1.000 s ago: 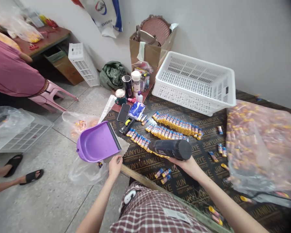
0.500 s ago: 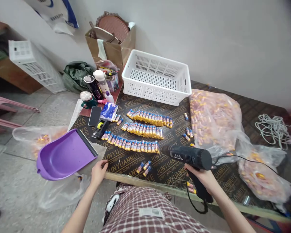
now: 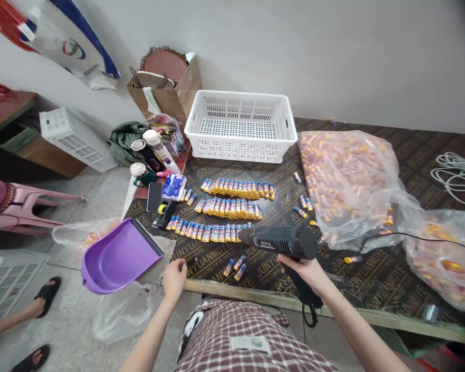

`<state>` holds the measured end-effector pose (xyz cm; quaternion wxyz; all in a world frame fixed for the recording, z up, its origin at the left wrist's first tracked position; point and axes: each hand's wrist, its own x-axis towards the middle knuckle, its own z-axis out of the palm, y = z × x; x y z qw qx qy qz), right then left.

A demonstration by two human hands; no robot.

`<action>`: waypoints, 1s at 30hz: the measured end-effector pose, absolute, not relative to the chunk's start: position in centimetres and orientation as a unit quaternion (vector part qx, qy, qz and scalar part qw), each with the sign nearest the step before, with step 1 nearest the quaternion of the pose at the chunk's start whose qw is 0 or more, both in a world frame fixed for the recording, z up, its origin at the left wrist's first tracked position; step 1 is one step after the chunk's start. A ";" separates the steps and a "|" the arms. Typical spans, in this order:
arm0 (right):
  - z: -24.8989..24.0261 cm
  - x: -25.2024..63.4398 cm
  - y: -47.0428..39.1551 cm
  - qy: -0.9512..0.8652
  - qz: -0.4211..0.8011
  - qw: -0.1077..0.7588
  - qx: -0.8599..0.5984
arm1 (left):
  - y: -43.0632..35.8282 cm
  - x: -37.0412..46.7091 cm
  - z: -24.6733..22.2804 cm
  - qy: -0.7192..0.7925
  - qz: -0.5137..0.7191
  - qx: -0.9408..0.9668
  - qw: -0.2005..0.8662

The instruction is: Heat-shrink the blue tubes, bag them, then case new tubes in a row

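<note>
My right hand [image 3: 307,272] grips the handle of a black heat gun [image 3: 279,241]. Its nozzle points left at the nearest of three rows of small blue-and-yellow batteries [image 3: 213,231] laid on the dark plywood board [image 3: 344,274]. Three loose batteries [image 3: 235,267] lie just below the nozzle. My left hand [image 3: 173,279] rests at the board's near left corner, fingers curled on the edge of a clear plastic sheet [image 3: 158,256], beside a purple dustpan [image 3: 118,257].
A white basket [image 3: 240,124] stands behind the rows. Clear bags of batteries [image 3: 344,181] fill the right side, with a coil of rope [image 3: 455,173] beyond. Phone, bottles, tape dispenser and a cardboard box sit at the left. Another person's sandalled feet [image 3: 42,297] are on the floor.
The view has swung right, then a little back to the left. My right hand has brought the heat gun left, closer to the front row. The left hand has stayed by the dustpan.
</note>
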<state>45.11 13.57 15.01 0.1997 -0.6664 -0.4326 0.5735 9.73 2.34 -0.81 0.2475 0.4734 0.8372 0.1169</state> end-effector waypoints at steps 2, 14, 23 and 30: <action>15.1 45.9 13.2 -0.405 0.571 0.222 -0.679 | 4.1 12.2 0.2 0.817 0.127 0.530 0.190; 15.3 53.8 10.6 -0.240 0.526 0.277 -0.767 | 19.2 28.1 -1.3 0.501 0.071 0.827 0.246; 13.8 52.3 11.4 -0.231 0.554 0.268 -0.754 | 12.3 25.6 0.8 0.481 0.130 0.836 0.229; 12.0 51.2 13.1 -0.299 0.566 0.257 -0.724 | 15.5 25.6 -1.2 0.782 0.167 0.570 0.190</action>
